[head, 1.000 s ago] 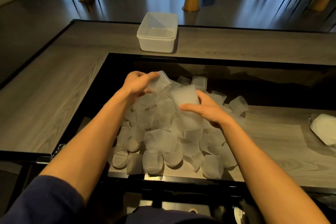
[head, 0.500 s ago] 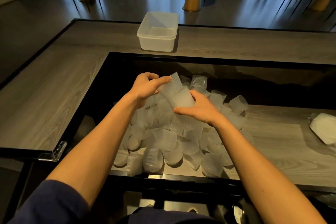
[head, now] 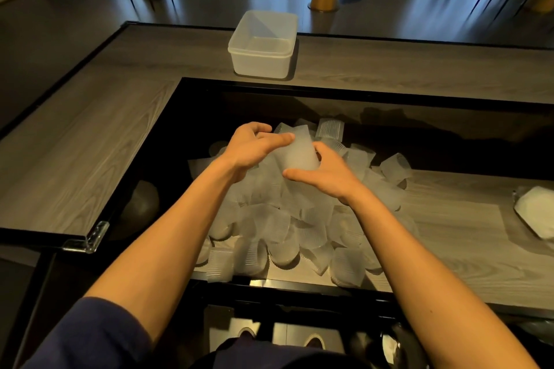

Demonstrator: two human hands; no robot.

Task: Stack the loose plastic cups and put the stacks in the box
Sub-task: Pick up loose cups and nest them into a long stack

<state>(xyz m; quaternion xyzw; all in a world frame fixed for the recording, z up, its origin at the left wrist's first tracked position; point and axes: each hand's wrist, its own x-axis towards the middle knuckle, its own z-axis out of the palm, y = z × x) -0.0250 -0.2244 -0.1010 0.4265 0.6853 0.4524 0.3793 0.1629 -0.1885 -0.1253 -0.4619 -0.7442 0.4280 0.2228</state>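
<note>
Dim lounge, grey wood counter [head: 75, 144] wrapping a sunken shelf where loose cups [head: 278, 225] are lying heaped. Both left hand [head: 250, 148] and right hand [head: 325, 178] are curling round a held cup [head: 299, 153] above the heap. Cups are looking light, thin, crushable and slick, so gripping the sidewalls gently seems best. Empty box [head: 262, 45] is sitting on the far counter.

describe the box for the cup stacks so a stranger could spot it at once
Find the grey wooden counter framing the pile of cups. On its far strip stands the box: a translucent white rectangular tub, open-topped, and far larger than any cup.
</note>
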